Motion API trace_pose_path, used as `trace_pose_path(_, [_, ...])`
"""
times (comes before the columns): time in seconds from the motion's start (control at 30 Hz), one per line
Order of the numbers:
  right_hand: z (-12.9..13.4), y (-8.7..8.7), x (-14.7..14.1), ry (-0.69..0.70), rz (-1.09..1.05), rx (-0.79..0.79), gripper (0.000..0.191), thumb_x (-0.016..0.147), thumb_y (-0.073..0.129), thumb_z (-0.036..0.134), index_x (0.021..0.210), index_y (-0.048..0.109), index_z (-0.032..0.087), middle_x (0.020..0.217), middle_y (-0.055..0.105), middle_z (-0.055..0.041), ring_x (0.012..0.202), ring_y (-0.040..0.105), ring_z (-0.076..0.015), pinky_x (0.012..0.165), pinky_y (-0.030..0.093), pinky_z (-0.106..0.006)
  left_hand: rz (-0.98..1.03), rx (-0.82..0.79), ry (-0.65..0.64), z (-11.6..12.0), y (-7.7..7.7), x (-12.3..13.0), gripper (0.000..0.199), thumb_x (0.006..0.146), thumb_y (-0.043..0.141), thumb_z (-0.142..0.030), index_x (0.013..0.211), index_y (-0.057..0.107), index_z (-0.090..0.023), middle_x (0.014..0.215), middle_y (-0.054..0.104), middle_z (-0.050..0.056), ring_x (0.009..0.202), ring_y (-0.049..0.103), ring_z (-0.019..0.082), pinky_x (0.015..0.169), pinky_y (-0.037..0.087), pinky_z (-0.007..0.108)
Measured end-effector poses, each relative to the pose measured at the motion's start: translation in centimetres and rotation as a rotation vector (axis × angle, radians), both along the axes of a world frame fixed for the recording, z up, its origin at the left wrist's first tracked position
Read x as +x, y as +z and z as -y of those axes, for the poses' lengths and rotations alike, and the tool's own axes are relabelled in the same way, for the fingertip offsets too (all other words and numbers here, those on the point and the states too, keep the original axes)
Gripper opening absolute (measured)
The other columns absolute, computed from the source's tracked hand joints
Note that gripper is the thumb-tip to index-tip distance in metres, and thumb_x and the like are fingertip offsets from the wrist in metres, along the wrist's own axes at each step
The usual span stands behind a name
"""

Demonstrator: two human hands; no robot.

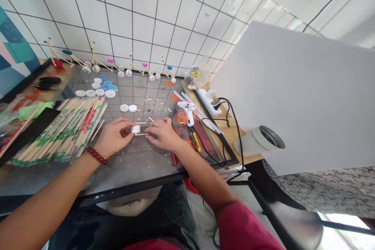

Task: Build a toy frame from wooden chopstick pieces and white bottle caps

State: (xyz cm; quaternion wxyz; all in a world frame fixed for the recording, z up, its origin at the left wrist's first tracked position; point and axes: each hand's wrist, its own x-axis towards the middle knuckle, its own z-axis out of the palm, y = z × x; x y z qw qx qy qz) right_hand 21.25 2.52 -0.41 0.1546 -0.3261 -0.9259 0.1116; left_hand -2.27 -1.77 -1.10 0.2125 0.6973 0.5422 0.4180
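Note:
Between the thumb and forefinger of my left hand (115,137) is a small white cap piece (135,129), held low over the dark tabletop. My right hand (163,134) faces it from the right, its thumb and fingertips at the ends of two short thin sticks. The upper stick (141,123) and the lower stick (142,134) lie roughly parallel, reaching toward the white piece. Whether the sticks are joined to it is too small to tell. Two white caps (133,108) lie just beyond my hands.
Wrapped chopsticks (63,125) lie left; white and blue caps (110,93) sit behind them. Several stick models (109,62) stand along the tiled wall. A glue gun (189,111), cutter (195,141), cables and power strip (209,102) are on the right, beside a grey cylinder (258,141).

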Motion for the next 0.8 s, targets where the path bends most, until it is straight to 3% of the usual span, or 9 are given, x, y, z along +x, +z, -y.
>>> trace_pose_path(0.8, [-0.11,-0.05,-0.23,0.011,0.036,0.027,0.015,0.103,0.06,0.023,0.102,0.074,0.019,0.103,0.075,-0.0067,0.1,0.059,-0.0216,0.094,0.021,-0.041,-0.067,0.063,-0.028,0.24,-0.07,0.03,0.024,0.08,0.062,-0.03,0.096,0.077,-0.019,0.101,0.075,0.008,0.061,0.066,0.014,0.06,0.058,0.028])
